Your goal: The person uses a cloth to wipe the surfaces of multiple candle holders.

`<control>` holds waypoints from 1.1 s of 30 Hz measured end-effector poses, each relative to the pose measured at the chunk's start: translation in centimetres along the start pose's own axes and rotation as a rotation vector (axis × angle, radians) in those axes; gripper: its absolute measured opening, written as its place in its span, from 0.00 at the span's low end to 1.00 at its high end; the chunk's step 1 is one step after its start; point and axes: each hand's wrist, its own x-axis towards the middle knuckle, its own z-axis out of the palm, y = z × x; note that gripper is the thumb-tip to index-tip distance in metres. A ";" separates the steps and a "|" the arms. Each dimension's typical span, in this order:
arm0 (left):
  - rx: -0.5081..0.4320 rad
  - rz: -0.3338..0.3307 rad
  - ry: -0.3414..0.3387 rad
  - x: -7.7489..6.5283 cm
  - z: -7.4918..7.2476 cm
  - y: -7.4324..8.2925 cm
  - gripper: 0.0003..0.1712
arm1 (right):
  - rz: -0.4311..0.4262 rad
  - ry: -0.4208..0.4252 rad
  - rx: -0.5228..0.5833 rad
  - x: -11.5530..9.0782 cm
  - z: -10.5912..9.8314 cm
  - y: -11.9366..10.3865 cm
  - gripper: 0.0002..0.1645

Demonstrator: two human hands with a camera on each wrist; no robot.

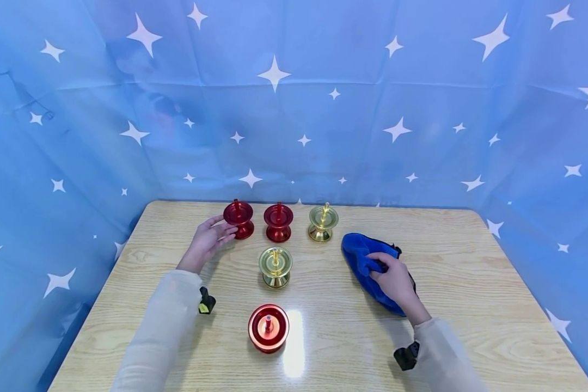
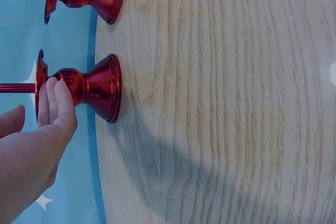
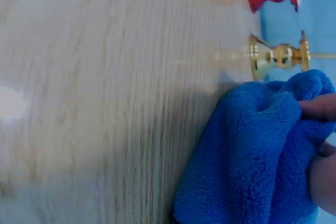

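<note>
At the back left of the table my left hand (image 1: pixel 209 239) reaches to a red metal candle holder (image 1: pixel 238 214), a spiked dish on a flared foot. In the left wrist view, the fingers (image 2: pixel 64 103) lie extended right at its stem below the dish, and the thumb stands apart. On the right, my right hand (image 1: pixel 396 276) pinches a fold of a fluffy blue cloth (image 1: pixel 362 261) between thumb and fingers. Most of the cloth spreads over the table. The right wrist view shows the pinched fold of the cloth (image 3: pixel 247 150) bunched up, with part of the hand outside the picture.
Beside the touched holder stand another red candle holder (image 1: pixel 278 222) and a gold one (image 1: pixel 322 222). A second gold holder (image 1: pixel 275 267) is mid-table, with a red one (image 1: pixel 268 328) nearer the front. Behind the wooden table (image 1: pixel 470 283) hangs a blue star-patterned curtain (image 1: pixel 323 147).
</note>
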 end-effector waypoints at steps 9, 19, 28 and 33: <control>-0.003 -0.009 0.016 -0.1 0.1 0.2 0.26 | -0.051 0.035 -0.072 1.5 -0.3 1.0 0.18; 0.030 -0.006 0.006 -0.2 0.1 0.1 0.25 | 0.016 0.001 -0.104 4.2 -0.8 2.6 0.19; 0.038 -0.022 0.010 -0.2 0.2 0.1 0.25 | 0.003 0.056 -0.126 5.4 -2.1 3.2 0.19; 0.031 -0.016 0.010 -0.4 0.2 0.3 0.25 | 0.006 0.123 -0.144 5.4 -2.3 3.6 0.20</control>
